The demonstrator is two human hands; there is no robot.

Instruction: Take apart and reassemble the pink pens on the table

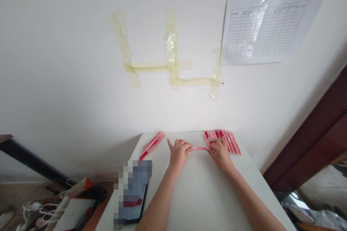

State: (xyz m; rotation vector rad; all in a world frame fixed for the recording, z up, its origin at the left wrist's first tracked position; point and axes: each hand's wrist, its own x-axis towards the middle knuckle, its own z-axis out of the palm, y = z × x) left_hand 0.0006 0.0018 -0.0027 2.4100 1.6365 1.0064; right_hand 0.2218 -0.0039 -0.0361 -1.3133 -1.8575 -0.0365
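Observation:
Both my hands hold one pink pen level above the white table, near its far edge. My left hand pinches the pen's left end, its thumb sticking out to the left. My right hand grips the right end with curled fingers. A row of several pink and red pens lies just behind my right hand, at the far right of the table. A small bunch of pink pens lies at the far left, apart from my left hand.
A tablet or phone, partly blurred out, lies at the table's left edge. The white wall behind carries old tape strips and a printed sheet. Bags and cables clutter the floor at left. A dark wooden door frame stands at right.

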